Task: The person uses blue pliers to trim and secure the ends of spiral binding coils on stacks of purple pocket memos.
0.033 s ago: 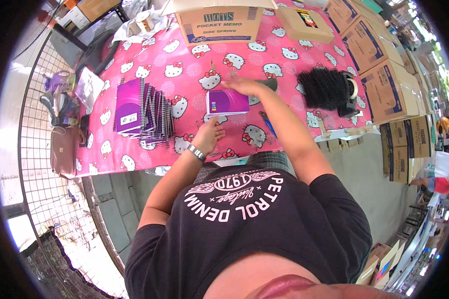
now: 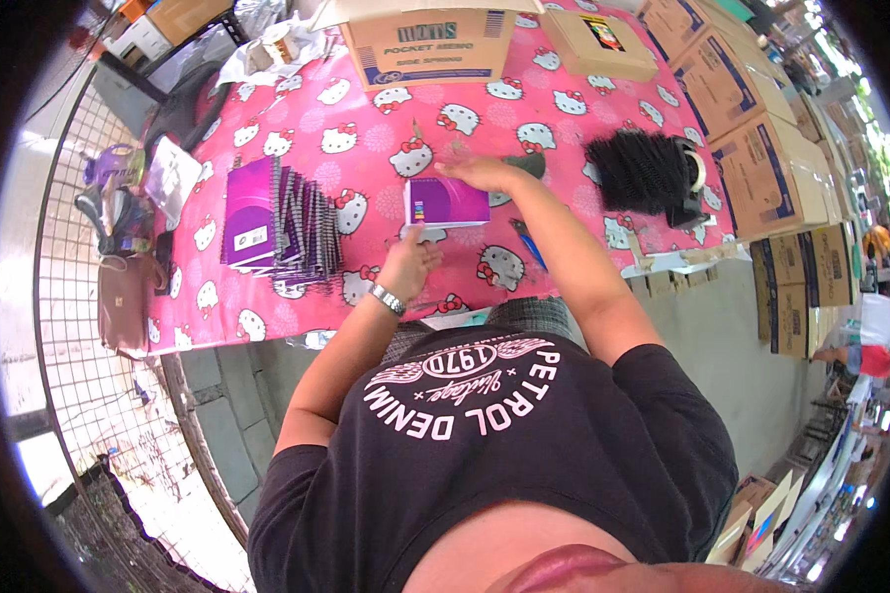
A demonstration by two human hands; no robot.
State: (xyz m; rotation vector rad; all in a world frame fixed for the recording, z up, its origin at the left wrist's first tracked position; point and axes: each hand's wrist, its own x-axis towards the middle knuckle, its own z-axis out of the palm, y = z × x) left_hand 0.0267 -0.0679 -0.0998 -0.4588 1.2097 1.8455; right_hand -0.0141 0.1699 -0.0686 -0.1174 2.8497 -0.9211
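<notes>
A small purple-covered memo pad (image 2: 447,202) with white page edges lies on the table in front of me, between my hands. It may be a short stack. My right hand (image 2: 477,174) reaches across its far edge, fingers stretched out to the left. At the near left corner is my left hand (image 2: 412,259), its fingers spread and the tips close to or touching the page edge. Neither hand is wrapped round the pad. To the left, purple spiral notebooks (image 2: 252,219) lie in a leaning, overlapping pile. Beside my right forearm is a slim blue tool (image 2: 530,243), partly hidden.
A pink patterned cloth (image 2: 297,114) covers the table. A pile of black spiral coils (image 2: 635,173) sits by a tape dispenser (image 2: 697,188) at right. An open carton (image 2: 430,54) and a flat box (image 2: 599,45) stand at the back. Stacked cartons (image 2: 761,173) line the right side.
</notes>
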